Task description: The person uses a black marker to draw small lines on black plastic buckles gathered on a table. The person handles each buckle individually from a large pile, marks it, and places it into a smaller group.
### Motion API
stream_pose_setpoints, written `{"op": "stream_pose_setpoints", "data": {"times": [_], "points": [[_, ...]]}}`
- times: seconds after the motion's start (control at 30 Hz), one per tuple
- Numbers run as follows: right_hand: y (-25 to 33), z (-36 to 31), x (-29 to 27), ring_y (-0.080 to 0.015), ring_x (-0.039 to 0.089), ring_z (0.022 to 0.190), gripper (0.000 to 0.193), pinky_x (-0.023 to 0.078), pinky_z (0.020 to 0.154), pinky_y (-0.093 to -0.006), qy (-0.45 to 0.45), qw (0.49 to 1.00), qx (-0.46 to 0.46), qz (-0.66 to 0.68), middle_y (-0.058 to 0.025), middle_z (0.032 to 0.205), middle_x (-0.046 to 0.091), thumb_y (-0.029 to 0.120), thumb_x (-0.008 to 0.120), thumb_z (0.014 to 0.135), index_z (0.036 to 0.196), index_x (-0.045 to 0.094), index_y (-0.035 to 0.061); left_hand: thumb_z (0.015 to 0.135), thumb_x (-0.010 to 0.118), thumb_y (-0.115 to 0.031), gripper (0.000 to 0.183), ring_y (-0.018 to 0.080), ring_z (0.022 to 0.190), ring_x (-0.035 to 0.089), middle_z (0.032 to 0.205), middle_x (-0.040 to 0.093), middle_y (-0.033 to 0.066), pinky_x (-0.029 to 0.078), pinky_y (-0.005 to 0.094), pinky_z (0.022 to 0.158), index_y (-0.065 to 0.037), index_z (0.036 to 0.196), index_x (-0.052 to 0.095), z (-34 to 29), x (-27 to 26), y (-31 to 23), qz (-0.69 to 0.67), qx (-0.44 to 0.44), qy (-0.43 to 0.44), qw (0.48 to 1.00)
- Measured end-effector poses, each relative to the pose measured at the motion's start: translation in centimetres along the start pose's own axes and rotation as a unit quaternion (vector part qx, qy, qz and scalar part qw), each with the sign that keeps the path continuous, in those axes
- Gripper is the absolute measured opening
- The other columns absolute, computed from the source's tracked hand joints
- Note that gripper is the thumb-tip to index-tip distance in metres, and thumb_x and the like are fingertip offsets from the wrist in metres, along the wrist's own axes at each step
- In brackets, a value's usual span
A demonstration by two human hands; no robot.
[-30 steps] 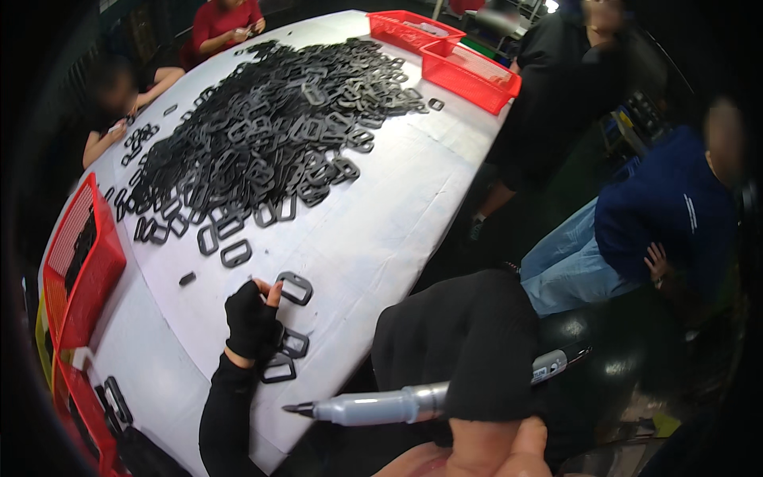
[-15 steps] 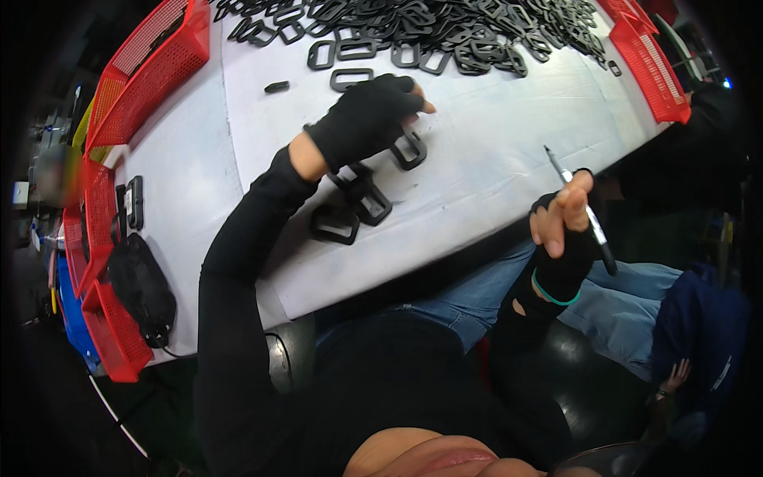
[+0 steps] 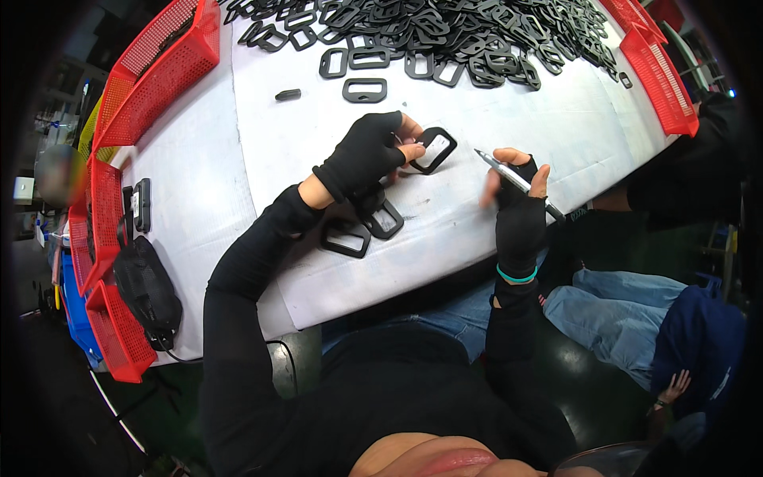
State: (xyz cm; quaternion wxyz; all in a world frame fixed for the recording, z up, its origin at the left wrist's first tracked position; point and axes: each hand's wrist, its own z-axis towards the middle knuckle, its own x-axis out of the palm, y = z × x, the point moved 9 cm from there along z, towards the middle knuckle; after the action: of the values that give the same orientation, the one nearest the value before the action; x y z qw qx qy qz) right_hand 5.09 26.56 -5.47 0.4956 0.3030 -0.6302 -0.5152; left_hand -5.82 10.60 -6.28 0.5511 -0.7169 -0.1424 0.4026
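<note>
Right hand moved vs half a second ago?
Yes: leftward in the picture, judged against the white table's near edge. The right hand, gripping the marker, is now nearer the left hand.

From head height, the view looks steeply down on the nearby desk (image 3: 453, 219). Its wide fisheye bends straight edges

The held frame (image 3: 452, 149) looks like black moulded plastic, smooth and satin; the heaped frames (image 3: 445, 36) on the far side share that finish; the marker (image 3: 509, 176) has a smooth plastic barrel; the gloves (image 3: 359, 161) are matt black cloth; the bench (image 3: 556, 119) has a pale, smooth, faintly creased covering, whether paper or cloth unclear; the left basket (image 3: 181, 73) is perforated, slightly glossy plastic.
</note>
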Motion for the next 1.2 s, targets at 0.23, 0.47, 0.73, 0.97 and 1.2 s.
{"op": "stream_pose_setpoints", "data": {"times": [0.23, 0.47, 0.73, 0.97, 1.2], "points": [[-1.2, -0.6, 0.0, -0.0114, 0.052, 0.059, 0.016, 0.046, 0.054, -0.0244, -0.040, 0.999, -0.008, -0.011, -0.0068, 0.070, 0.056, 0.014, 0.057, 0.087, 0.088, 0.054, -0.0017, 0.082, 0.068, -0.013, 0.018, 0.0061, 0.061, 0.058, 0.071, 0.061, 0.0038, 0.045, 0.0187, 0.049, 0.000, 0.089, 0.059, -2.2, 1.5, 1.2, -0.161, -0.116, -0.019, 0.980], [-1.1, -1.8, -0.3, -0.0048, 0.043, 0.054, 0.021, 0.036, 0.050, -0.0218, -0.115, 0.967, -0.057, -0.219, 0.0001, 0.060, 0.052, 0.007, 0.071, 0.078, 0.068, 0.053, 0.0024, 0.078, 0.072, -0.010, 0.014, 0.0043, 0.059, 0.054, 0.069, 0.061, 0.0007, 0.042, 0.0193, 0.052, -0.001, 0.083, 0.061, -2.8, 1.3, -0.4, -0.046, 0.021, -0.063, 0.997], [-1.1, -1.7, 0.4, -0.0050, 0.042, 0.052, 0.022, 0.035, 0.049, -0.0216, -0.112, 0.949, -0.066, -0.287, 0.0006, 0.057, 0.050, 0.009, 0.071, 0.078, 0.067, 0.053, 0.0023, 0.077, 0.073, -0.012, 0.015, 0.0048, 0.059, 0.052, 0.068, 0.061, 0.0009, 0.042, 0.0196, 0.053, -0.004, 0.083, 0.062, -3.1, 1.3, -0.9, -0.026, 0.065, -0.062, 0.996], [-1.2, -1.7, 0.4, -0.0048, 0.043, 0.053, 0.021, 0.036, 0.049, -0.0215, -0.115, 0.951, -0.063, -0.278, 0.0005, 0.057, 0.051, 0.009, 0.072, 0.078, 0.068, 0.054, 0.0022, 0.078, 0.073, -0.013, 0.016, 0.0057, 0.059, 0.054, 0.068, 0.061, 0.0017, 0.043, 0.0200, 0.053, -0.004, 0.081, 0.061, -3.0, 1.2, -1.0, -0.020, 0.074, -0.069, 0.995], [-1.2, -1.7, 0.4, -0.0054, 0.042, 0.053, 0.021, 0.035, 0.050, -0.0219, -0.111, 0.950, -0.067, -0.284, 0.0005, 0.057, 0.050, 0.008, 0.071, 0.078, 0.068, 0.054, 0.0022, 0.077, 0.073, -0.013, 0.015, 0.0054, 0.058, 0.053, 0.068, 0.061, 0.0019, 0.043, 0.0205, 0.052, -0.004, 0.082, 0.062, -3.1, 1.3, -0.9, -0.013, 0.077, -0.070, 0.994]]}}
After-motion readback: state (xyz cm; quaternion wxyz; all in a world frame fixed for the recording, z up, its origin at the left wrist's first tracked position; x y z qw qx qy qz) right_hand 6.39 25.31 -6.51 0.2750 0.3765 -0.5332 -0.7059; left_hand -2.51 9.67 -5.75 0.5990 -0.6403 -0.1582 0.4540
